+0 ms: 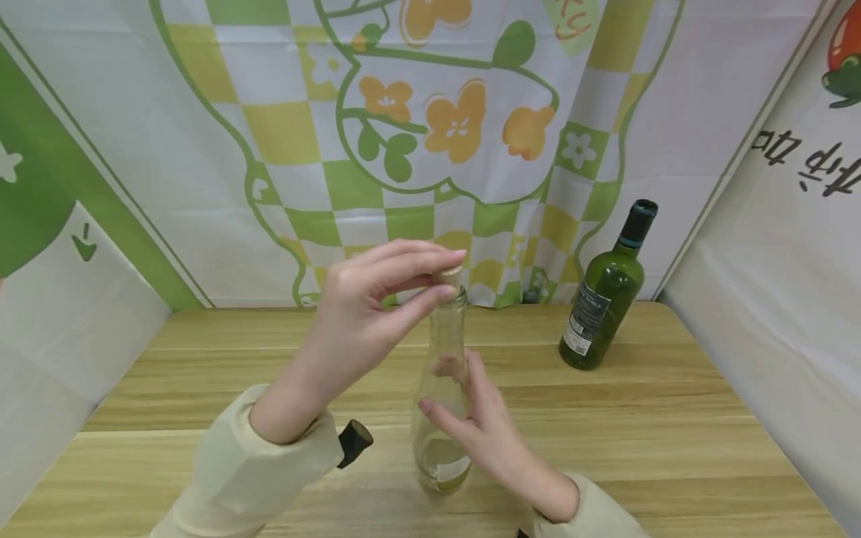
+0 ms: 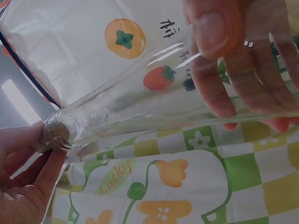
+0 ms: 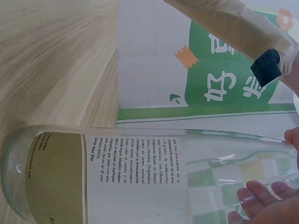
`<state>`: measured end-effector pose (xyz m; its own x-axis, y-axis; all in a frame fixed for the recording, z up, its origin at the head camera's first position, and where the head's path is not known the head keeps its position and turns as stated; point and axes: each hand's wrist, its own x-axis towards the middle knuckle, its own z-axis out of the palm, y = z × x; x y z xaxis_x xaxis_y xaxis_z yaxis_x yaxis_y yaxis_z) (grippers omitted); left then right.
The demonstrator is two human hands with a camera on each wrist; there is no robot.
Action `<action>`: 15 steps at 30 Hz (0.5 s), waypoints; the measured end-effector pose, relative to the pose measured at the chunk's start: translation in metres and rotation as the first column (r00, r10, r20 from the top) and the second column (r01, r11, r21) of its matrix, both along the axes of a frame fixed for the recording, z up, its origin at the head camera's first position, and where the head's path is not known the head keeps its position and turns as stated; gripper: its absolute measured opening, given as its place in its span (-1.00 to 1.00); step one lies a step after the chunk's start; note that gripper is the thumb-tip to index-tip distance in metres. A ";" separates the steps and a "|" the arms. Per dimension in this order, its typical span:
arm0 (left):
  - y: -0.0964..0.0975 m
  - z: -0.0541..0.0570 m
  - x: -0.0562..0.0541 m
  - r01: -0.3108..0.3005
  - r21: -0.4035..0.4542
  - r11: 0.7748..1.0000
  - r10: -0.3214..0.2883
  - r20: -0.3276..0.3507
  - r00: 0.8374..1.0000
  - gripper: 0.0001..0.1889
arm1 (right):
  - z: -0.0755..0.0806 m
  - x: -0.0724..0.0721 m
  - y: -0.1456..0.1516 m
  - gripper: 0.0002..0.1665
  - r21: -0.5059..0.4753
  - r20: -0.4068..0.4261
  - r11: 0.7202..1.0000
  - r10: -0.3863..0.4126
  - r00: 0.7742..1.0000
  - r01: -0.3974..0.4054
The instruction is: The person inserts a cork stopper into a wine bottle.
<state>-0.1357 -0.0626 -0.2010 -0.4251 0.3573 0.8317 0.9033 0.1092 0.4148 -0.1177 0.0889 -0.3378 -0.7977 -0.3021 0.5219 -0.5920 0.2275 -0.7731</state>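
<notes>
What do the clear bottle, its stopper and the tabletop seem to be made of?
The clear bottle looks like smooth, glossy glass: see-through, with bright highlights. The stopper is probably matte cork, judging by its tan colour. The tabletop shows wood-like grain with a soft sheen; solid wood or laminate, I can't tell.

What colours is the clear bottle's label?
White and olive-gold; the label shows best in the right wrist view.

Clear bottle, cork seemingly partway in
</notes>
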 end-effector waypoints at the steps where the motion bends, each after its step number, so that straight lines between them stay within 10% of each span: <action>1: 0.000 0.000 0.000 0.001 0.001 1.000 -0.001 -0.002 1.000 -0.73 | 0.000 0.000 0.000 -0.37 0.002 -0.001 1.000 -0.002 1.000 0.002; 15: 0.003 0.001 -0.002 -0.020 0.017 1.000 0.022 -0.119 0.993 -0.78 | -0.001 -0.001 0.000 -0.38 -0.003 -0.029 1.000 0.008 1.000 -0.008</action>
<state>-0.1373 -0.0595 -0.1997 -0.3294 0.3359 0.8824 0.9442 0.1226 0.3058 -0.1190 0.0891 -0.3386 -0.7797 -0.3065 0.5460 -0.6161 0.2200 -0.7563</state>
